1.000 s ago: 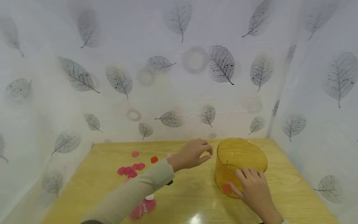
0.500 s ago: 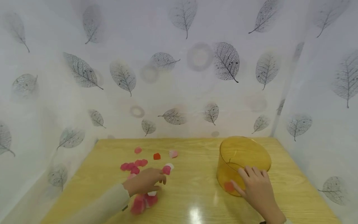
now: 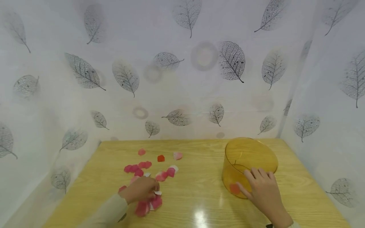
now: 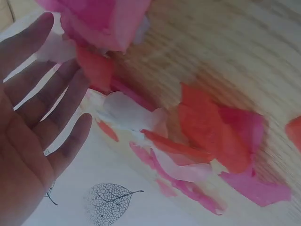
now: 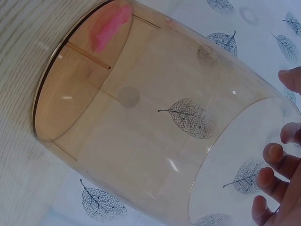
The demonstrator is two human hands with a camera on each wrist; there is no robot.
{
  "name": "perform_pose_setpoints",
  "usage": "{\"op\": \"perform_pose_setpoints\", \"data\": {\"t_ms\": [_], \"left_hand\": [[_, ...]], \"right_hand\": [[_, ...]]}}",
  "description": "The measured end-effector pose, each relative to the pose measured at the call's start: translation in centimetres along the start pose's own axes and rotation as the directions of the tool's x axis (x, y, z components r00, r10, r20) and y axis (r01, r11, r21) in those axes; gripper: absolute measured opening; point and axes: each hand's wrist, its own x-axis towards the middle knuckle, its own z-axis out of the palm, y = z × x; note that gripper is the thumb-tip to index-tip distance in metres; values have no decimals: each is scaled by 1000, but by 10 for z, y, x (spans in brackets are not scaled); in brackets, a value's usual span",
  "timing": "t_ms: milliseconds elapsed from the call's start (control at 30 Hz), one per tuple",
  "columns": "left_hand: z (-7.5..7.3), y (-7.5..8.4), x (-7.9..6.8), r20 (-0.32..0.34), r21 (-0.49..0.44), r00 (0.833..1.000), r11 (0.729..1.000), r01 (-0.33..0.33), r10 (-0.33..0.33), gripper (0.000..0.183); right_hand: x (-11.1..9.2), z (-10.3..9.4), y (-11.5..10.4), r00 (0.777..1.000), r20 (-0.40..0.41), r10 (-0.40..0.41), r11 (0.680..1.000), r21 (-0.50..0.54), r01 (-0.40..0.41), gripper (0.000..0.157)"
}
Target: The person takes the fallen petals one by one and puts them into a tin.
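Pink, red and white petals (image 3: 142,208), artificial-looking, lie loosely on the table's left side. My left hand (image 3: 142,189) is low over them, with a white petal (image 3: 157,193) at its fingertips. In the left wrist view its fingers (image 4: 44,94) are spread and fairly straight among petals (image 4: 211,127). On the right stands a see-through amber container (image 3: 232,175), open at the top. My right hand (image 3: 263,191) holds its near rim, fingers over the edge and thumb outside. A reddish petal (image 3: 234,189) shows through the wall; in the right wrist view a pink petal (image 5: 110,28) lies at its bottom.
The wooden table (image 3: 196,186) is enclosed by white leaf-patterned sheets (image 3: 194,91) at the back and both sides. A red petal (image 3: 161,158) and a pale pink petal (image 3: 177,155) lie apart, farther back. Bare wood separates petals and container.
My left hand has swung from beside the container leftward and down to the petals, uncovering several petals farther back. My right hand stays at the container's rim. The head view shifts slightly.
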Motion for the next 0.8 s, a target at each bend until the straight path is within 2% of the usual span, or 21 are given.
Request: {"op": "perform_pose_setpoints", "data": {"t_ms": [133, 300, 533, 667, 800], "left_hand": [[1, -2, 5, -11, -83, 998, 995, 56, -57, 9], [2, 0, 12, -13, -168, 996, 982, 80, -83, 10], [1, 6, 27, -10, -183, 986, 969, 164, -169, 15], [-2, 14, 38, -27, -209, 986, 966, 153, -162, 18], [-7, 23, 47, -49, -239, 991, 964, 112, -127, 26]], "right_hand": [[0, 0, -1, 1000, 5, 2, 1000, -2, -2, 66], [0, 1, -1, 1000, 10, 9, 1000, -4, -9, 67], [0, -1, 0, 1000, 9, 16, 1000, -11, -16, 66], [0, -1, 0, 1000, 6, 17, 1000, -15, -17, 66], [0, 0, 0, 1000, -3, 12, 1000, -6, -12, 66]]}}
